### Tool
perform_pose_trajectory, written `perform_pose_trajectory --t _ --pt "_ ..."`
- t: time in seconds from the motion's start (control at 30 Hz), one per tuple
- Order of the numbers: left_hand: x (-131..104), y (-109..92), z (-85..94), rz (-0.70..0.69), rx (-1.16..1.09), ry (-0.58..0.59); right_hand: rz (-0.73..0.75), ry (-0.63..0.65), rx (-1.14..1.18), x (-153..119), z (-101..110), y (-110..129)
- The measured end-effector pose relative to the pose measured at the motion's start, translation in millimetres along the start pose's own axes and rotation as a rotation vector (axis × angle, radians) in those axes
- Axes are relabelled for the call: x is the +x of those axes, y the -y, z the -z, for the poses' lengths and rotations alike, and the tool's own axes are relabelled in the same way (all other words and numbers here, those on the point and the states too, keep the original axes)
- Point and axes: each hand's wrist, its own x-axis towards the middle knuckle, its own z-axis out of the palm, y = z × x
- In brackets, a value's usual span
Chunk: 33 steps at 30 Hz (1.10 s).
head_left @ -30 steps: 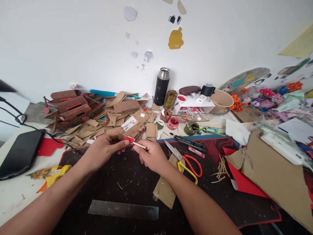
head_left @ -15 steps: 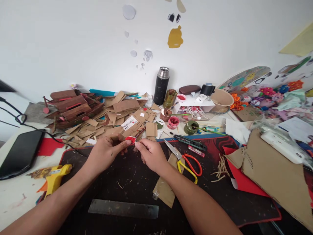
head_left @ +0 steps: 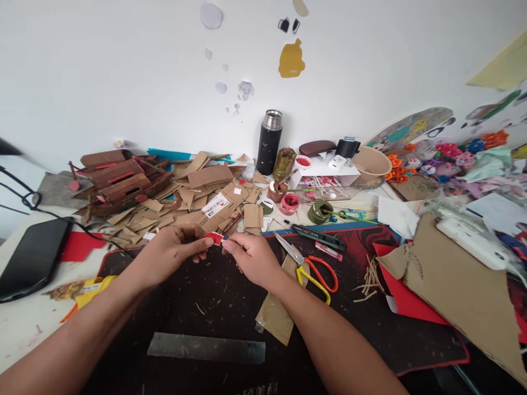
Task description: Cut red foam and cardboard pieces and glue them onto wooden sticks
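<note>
A small piece of red paper [head_left: 214,238] with a white edge is pinched between the thumb and fingers of my left hand [head_left: 183,247]. Close by on its right, my right hand [head_left: 251,255] is closed in a pinch at the paper's right end; what lies between those fingertips is too small to make out. Both hands are above the dark mat [head_left: 193,296]. Under my right forearm lies a cardboard strip [head_left: 275,321], with orange-and-yellow-handled scissors [head_left: 307,266] beside it. A clear ruler [head_left: 206,348] rests nearer to me.
Cardboard scraps [head_left: 218,203] and a brown model boat [head_left: 123,184] fill the back left. Paint pots [head_left: 290,204], a black flask [head_left: 269,144] and a box cutter [head_left: 319,237] are behind my right hand. A yellow glue gun [head_left: 88,291] lies left; a large cardboard sheet [head_left: 457,291] is right.
Both hands have shifted slightly left with the red paper, which has tilted a little. My left forearm now covers more of the glue gun. The whole view has moved slightly.
</note>
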Motion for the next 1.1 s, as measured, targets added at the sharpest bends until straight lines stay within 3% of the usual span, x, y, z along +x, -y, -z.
perform_pose_trajectory --t 0.2,0.5,0.63,0.8,0.97,1.1 --pt "-0.4 5.7 -5.3 0.001 0.085 -0.103 -0.061 0.024 0.069 1.5 -0.1 -2.5" --pt "2.6 12.6 -5.4 -0.017 0.0 -0.046 -0.11 0.073 0.163 1.6 1.9 -3.1" --pt "1.2 11.6 -4.4 -0.012 -0.022 -0.081 -0.17 0.105 0.242 1.5 1.8 -2.3" --pt "-1.2 12.6 -4.8 -0.011 -0.033 -0.055 -0.175 0.074 0.368 3.9 0.5 -4.1" --pt "-2.0 10.1 -6.2 -0.031 0.04 -0.029 -0.152 0.094 0.345 3.4 -1.1 -4.9" --pt "1.7 7.9 -11.1 -0.023 -0.029 0.01 -0.167 0.072 0.351 3.1 -0.4 -4.5"
